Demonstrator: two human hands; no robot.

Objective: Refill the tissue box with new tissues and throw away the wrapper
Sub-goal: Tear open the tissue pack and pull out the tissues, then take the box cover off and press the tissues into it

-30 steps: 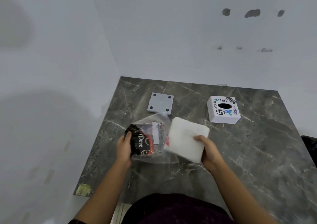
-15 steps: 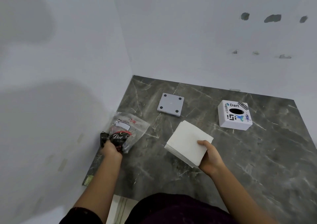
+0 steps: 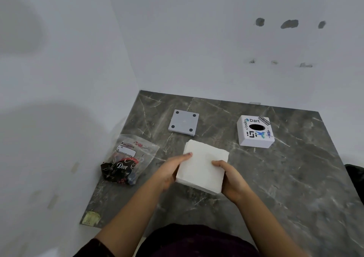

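Observation:
A white stack of tissues (image 3: 202,166) is held above the dark marble table (image 3: 285,178) between both hands. My left hand (image 3: 170,171) grips its left edge, my right hand (image 3: 231,180) its right edge. The empty plastic wrapper (image 3: 128,158), clear with a black "Dove" print, lies crumpled on the table at the left, near the wall. The white tissue box (image 3: 255,131), covered in stickers and with an oval hole on top, stands at the back right. Its grey square base plate (image 3: 184,122) lies apart at the back middle.
White walls close the table on the left and at the back. A yellowish sticker (image 3: 91,217) marks the table's front left corner. A dark object (image 3: 356,178) shows at the right edge of the view.
My left hand let go of the wrapper, which now lies on the table at the left, and moved right to take the tissue stack's left edge. My right hand kept its hold.

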